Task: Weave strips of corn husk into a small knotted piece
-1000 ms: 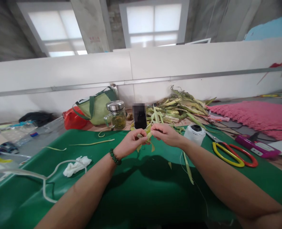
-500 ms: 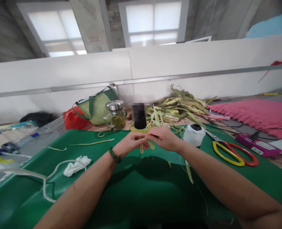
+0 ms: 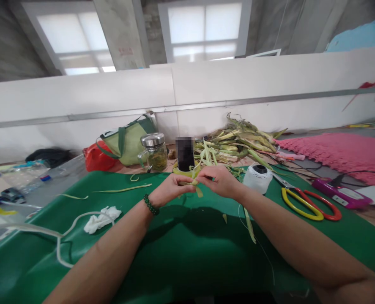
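Between my hands is a small folded piece of pale green plant leaf (image 3: 195, 182), held above the green mat (image 3: 187, 261). My left hand (image 3: 171, 188), with a dark green bead bracelet (image 3: 151, 205) on its wrist, pinches the leaf from the left. From the other side, the fingertips of my right hand (image 3: 219, 180) are closed on the same leaf. A short flat end (image 3: 199, 192) of it hangs below the fingers. Just behind my hands stands a dark phone (image 3: 185, 159) in a yellow-green holder. The leaf's inner folds are hidden by my fingers.
At the right lie a white thread spool (image 3: 258, 179) and scissors (image 3: 303, 204) with yellow and red handles. A glass jar (image 3: 154, 154), a green bag (image 3: 128, 141) and a heap of husk-like leaves (image 3: 241, 137) stand behind. A white cable (image 3: 60, 236) and crumpled tissue (image 3: 101, 219) lie left.
The leaf piece has turned between my fingers, and a folded part now shows above them. My right hand has shifted slightly up; the left fingers have spread a little around the leaf.
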{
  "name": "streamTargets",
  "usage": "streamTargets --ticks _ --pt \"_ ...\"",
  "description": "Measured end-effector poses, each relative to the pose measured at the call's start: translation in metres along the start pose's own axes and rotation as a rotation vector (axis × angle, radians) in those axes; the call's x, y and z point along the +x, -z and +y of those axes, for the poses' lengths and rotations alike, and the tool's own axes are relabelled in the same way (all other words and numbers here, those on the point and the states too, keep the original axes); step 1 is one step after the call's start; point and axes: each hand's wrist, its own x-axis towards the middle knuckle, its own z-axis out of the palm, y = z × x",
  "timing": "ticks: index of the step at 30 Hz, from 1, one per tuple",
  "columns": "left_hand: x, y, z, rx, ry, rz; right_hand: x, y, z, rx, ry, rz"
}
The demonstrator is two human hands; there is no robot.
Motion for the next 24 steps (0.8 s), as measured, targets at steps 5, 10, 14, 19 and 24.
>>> streamTargets --ticks 5,10,14,19,24 --pt "0.001 -0.001 -0.003 0.093 0.027 -0.092 -0.002 -0.005 -0.007 0.022 -0.061 -0.057" --pt "0.003 0.001 -0.001 0.02 -0.016 0.077 -0.001 -0.005 -0.006 -0.035 -0.224 -0.202" --pt "0.004 0.003 -0.003 -0.099 0.017 0.128 0.0 -0.006 -0.001 0.054 -0.178 -0.318" --pt "0.005 0.006 -0.004 -0.123 0.072 0.198 0.001 0.0 -0.001 0.02 -0.13 -0.336" --pt "0.003 0.011 0.0 -0.072 0.064 0.189 0.004 0.016 -0.005 0.092 -0.15 -0.415"
